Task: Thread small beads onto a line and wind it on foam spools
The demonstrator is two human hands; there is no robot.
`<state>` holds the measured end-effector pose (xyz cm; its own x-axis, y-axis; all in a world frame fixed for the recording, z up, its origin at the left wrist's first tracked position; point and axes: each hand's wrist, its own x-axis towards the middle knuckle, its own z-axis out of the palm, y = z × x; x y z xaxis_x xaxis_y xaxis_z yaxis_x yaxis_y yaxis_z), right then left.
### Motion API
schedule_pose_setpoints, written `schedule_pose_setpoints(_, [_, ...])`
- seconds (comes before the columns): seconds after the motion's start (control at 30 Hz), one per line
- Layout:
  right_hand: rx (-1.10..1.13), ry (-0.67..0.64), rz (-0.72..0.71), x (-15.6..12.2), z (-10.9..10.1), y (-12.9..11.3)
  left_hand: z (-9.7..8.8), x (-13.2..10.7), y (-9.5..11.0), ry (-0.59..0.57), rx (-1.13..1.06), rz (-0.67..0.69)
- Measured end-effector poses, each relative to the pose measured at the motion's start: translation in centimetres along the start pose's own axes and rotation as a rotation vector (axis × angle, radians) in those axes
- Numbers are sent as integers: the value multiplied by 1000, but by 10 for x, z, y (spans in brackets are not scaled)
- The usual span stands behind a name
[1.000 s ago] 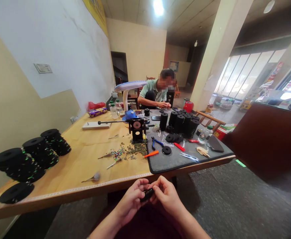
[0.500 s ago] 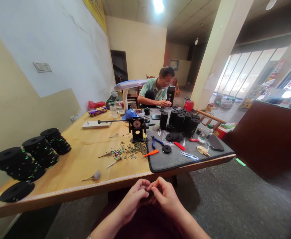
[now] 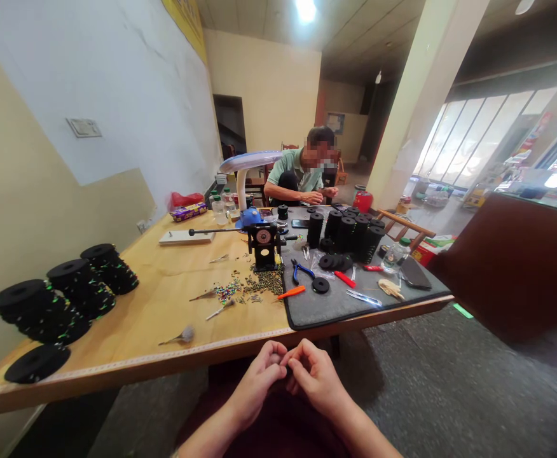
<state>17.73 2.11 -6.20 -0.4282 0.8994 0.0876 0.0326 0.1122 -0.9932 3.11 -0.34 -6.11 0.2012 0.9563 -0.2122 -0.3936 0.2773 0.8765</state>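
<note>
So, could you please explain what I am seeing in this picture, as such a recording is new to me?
No machine is here: a person wears a camera on the head, looking forward and down, so the two hands at the bottom are that person's own. The left hand and right hand are curled, fingertips meeting near the table edge; anything pinched between them is hidden. On the wooden table lie stacked black spools, scattered beads, a small black machine, a lamp and a grey mat with pliers and further spools. A co-worker sits at the far end.
</note>
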Motion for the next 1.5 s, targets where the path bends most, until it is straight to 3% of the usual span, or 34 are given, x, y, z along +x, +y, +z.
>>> schedule_pose_setpoints(0.2, [-322,112,-221,-1,-3,-4,2,0,4,47,164,75])
schedule_pose_setpoints(0.47, [-359,54,-260,-2,0,-4,2,0,4,31,267,130])
schedule_pose_setpoints(0.57, [-295,48,-220,1,-2,-4,0,1,2,-13,254,141])
schedule_pose_setpoints(0.8, [109,-63,52,10,1,3,-16,12,-16,-160,178,156])
schedule_pose_setpoints(1.07, [85,-93,32,20,10,4,-23,11,-16,-78,187,214])
schedule_pose_setpoints(1.23, [23,-90,8,28,15,0,-31,13,-19,65,144,183])
schedule_pose_setpoints(1.37, [-84,-56,-8,47,13,-3,-35,8,-11,88,-31,89])
schedule_pose_setpoints(1.5, [-334,-11,-56,79,11,-3,-40,-8,5,93,-130,106])
